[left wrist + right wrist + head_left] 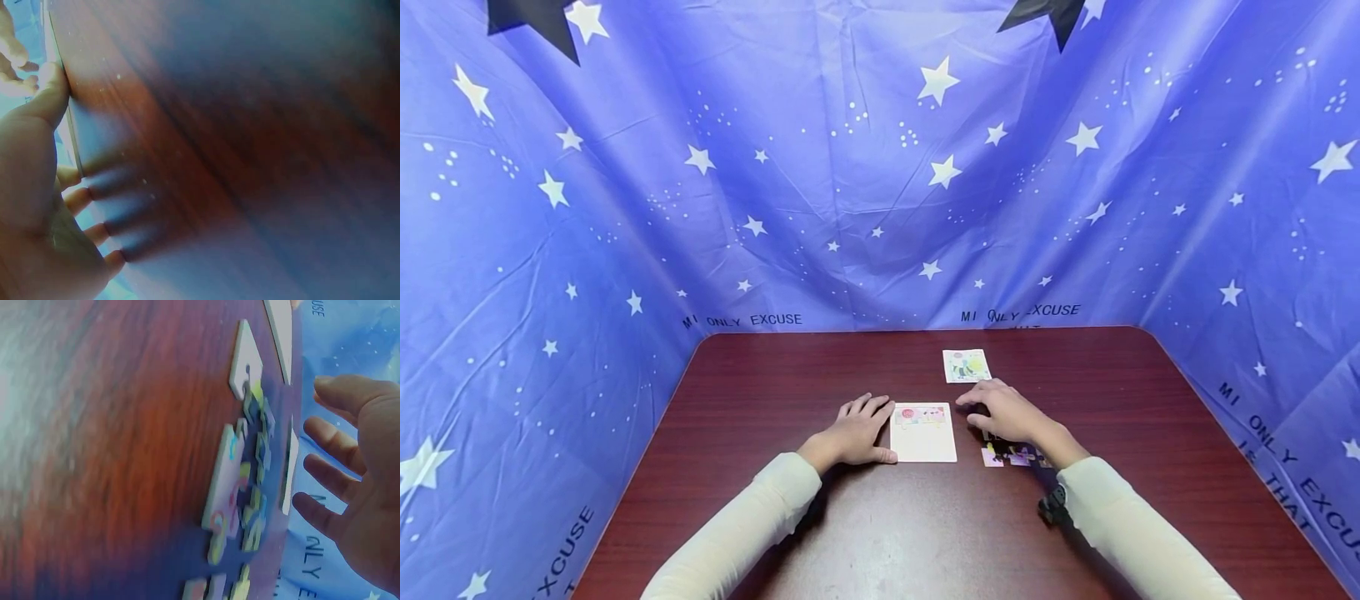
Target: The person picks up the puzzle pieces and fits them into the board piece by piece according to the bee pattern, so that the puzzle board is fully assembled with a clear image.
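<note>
A white square puzzle board [923, 443] lies flat on the table, with a strip of pink, colourful picture along its far side. Spread along its left edge is my left hand [857, 433], thumb at the near corner and fingertips by the far one. In the left wrist view the thumb [53, 94] touches the board's edge. My right hand [1007, 414] hovers over loose jigsaw pieces [992, 456], its fingers loosely bent and parted. Those pieces [225, 481] lie below the hand in the right wrist view, with nothing between thumb and fingers.
A small square picture card [966, 367] lies beyond the right hand. The dark red wooden table [775, 375] carries everything. Blue cloth with white stars [850, 208] hangs along its back and sides.
</note>
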A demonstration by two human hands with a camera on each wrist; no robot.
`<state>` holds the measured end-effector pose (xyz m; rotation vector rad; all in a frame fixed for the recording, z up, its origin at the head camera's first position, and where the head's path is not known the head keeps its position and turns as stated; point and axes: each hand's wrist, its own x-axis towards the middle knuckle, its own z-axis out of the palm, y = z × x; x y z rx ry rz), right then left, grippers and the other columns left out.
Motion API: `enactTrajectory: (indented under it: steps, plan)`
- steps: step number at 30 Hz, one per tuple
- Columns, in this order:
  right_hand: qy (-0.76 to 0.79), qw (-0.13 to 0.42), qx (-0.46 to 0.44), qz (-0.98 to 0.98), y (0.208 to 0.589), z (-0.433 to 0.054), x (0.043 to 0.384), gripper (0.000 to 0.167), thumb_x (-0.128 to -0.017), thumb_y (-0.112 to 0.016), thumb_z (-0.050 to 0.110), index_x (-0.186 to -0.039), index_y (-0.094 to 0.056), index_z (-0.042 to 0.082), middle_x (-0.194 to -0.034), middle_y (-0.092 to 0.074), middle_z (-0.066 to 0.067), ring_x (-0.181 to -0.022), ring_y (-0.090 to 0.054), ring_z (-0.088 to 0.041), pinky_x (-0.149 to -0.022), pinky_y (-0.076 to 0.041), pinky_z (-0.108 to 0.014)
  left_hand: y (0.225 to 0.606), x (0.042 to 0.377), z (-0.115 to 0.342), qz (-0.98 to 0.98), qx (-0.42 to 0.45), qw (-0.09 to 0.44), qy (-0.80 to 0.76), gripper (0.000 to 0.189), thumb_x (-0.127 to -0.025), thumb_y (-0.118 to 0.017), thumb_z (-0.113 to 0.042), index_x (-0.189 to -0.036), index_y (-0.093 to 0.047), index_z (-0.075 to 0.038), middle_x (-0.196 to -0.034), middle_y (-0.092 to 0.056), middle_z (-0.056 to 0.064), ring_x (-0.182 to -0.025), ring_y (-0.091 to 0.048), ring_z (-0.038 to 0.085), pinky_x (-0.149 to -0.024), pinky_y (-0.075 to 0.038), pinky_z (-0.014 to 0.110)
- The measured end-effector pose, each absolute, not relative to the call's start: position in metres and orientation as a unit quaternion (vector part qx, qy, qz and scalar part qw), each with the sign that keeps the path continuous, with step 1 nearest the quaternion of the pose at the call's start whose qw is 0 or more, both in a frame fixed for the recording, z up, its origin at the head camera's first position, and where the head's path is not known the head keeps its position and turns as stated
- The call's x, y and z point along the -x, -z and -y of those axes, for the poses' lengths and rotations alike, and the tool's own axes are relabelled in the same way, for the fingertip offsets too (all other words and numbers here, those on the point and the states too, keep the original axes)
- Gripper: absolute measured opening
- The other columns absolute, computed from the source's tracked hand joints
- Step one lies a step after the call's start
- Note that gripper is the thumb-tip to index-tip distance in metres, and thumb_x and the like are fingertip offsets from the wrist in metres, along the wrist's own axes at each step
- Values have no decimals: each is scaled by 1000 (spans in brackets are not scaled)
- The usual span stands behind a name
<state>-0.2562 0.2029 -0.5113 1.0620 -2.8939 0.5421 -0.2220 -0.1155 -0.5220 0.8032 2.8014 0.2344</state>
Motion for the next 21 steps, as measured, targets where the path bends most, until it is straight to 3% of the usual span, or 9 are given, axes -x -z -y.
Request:
enactTrajectory:
  steps: [6, 21]
  plan:
    - [-185, 2, -347, 920, 511, -217, 254, 28, -91, -73, 15, -119, -75, 13, -112, -73, -1, -112, -63, -27, -101, -46, -52, 523, 222, 116, -953, -270, 112, -78, 100, -86, -67, -66, -161, -30, -11, -167, -30, 10, -154, -25, 41, -119, -27, 60]
    - [-164, 5, -363, 917, 517, -245, 245, 41, -85, -77, 16, -125, -72, 10, -105, -70, 1, -105, -61, -24, -92, -49, -47, 524, 223, 116, -953, -271, 112, -73, 100, -86, -68, -66, -161, -31, -11, -166, -30, 10, -153, -26, 40, -119, -27, 60]
